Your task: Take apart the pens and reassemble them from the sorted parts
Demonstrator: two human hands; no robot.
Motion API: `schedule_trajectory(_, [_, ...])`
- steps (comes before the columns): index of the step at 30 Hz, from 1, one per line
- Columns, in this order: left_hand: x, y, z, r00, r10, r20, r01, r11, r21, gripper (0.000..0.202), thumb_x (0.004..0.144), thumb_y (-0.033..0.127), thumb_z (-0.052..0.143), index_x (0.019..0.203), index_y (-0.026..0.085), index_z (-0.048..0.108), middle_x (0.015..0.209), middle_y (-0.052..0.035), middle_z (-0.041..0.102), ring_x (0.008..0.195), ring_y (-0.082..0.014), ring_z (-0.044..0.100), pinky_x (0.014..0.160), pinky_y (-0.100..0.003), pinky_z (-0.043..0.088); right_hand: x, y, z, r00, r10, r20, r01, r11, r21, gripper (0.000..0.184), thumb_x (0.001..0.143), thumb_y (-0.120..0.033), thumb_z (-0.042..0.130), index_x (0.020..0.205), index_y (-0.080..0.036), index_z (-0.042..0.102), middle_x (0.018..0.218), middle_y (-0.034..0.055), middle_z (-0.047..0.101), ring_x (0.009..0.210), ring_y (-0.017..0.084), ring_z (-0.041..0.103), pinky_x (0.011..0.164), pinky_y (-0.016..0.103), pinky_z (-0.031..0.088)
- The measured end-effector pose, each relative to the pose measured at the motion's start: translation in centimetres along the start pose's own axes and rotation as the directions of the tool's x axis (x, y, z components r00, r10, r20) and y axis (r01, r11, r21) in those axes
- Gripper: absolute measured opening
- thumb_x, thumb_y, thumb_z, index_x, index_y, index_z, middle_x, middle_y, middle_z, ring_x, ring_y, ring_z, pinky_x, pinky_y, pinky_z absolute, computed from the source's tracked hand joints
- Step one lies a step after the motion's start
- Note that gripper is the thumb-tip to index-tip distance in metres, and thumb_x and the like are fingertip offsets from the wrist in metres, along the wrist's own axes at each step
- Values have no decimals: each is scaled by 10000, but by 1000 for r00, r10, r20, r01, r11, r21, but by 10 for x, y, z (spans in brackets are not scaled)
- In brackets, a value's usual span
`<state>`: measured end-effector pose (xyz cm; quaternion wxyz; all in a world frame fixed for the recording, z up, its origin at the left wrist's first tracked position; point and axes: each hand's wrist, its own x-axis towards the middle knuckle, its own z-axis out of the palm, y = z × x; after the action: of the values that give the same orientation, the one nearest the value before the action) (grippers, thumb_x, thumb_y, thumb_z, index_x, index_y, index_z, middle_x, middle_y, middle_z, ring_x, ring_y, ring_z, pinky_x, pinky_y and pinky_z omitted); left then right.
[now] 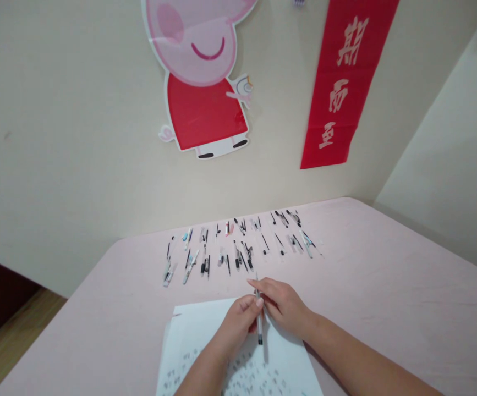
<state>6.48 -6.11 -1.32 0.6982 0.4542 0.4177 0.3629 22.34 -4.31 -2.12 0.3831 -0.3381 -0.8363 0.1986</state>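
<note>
Now pen over paper, lying 12-to-6. I see left hand clamped on barrel from 9 o'clock, right hand pinching upper end from 3. I judge pen light, stiff, slick plastic; grip mid-barrel. Loose pens in rows at 12.

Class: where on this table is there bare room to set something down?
Bare table spreads right of the pen rows and right hand, and left of the paper. Crowded: the pen rows, and over the paper, where left hand and right hand grip a pen.
</note>
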Motion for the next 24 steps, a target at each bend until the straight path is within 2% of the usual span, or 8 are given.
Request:
schedule_trajectory(7, [2,-6,3,997,74,17,-76,992,103,591,736,741,468,633,161,520,519,27,462,443,-80,367,467,-228,275,0,1,0,996,86,-34,-86,996,17,272,864,-153,450,1084,-193,606,905,74,669,818,175,622,750,303,491])
schedule_trajectory(9, [-1,-1,4,992,127,7,-125,961,248,575,804,694,403,621,164,529,536,8,480,485,-103,411,506,-241,324,0,1,0,990,129,-59,-127,991,40,240,878,-191,454,1057,-187,614,878,72,668,793,175,625,733,301,495])
schedule_trajectory(12, [-14,16,5,968,251,11,-198,732,652,430,887,485,400,645,170,567,636,-31,554,635,-156,505,634,-277,395,0,1,-1,976,189,-106,-178,978,105,242,910,-264,441,1058,-188,617,908,76,669,824,176,625,760,302,496])
schedule_trajectory(14, [-28,29,6,969,224,105,-206,498,842,279,889,316,412,776,180,629,802,-58,623,780,-189,553,742,-308,421,0,0,-2,963,237,-129,-216,964,155,260,922,-313,436,1036,-187,633,936,81,671,847,178,626,770,301,498])
schedule_trajectory(16, [-44,37,6,972,126,200,-232,348,908,218,859,251,456,898,196,664,984,-79,646,935,-213,567,854,-331,429,1,-1,-2,946,291,-142,-257,942,215,282,918,-354,445,999,-179,650,937,84,673,811,172,629,737,290,507])
schedule_trajectory(18, [-56,38,4,961,24,274,-269,295,917,298,798,260,564,1081,221,646,1235,-88,588,1111,-245,529,972,-361,401,1,-2,-1,931,341,-134,-296,916,271,307,912,-387,449,891,-172,667,909,79,673,729,151,621,681,271,510])
schedule_trajectory(20, [-62,31,1,947,-51,318,-294,266,918,541,758,317,634,1282,232,533,1442,-98,423,1303,-298,379,1074,-417,320,2,-3,0,916,382,-125,-327,889,321,351,913,-407,435,780,-165,651,857,68,665,642,125,594,627,253,502])
schedule_trajectory(24, [-61,10,-2,945,-102,311,-280,240,930,673,780,411,619,1392,229,406,1522,-91,258,1396,-334,204,1129,-484,217,4,-8,4,893,446,-60,-380,818,431,307,893,-411,452,836,-162,623,758,36,623,582,116,569,561,242,485])
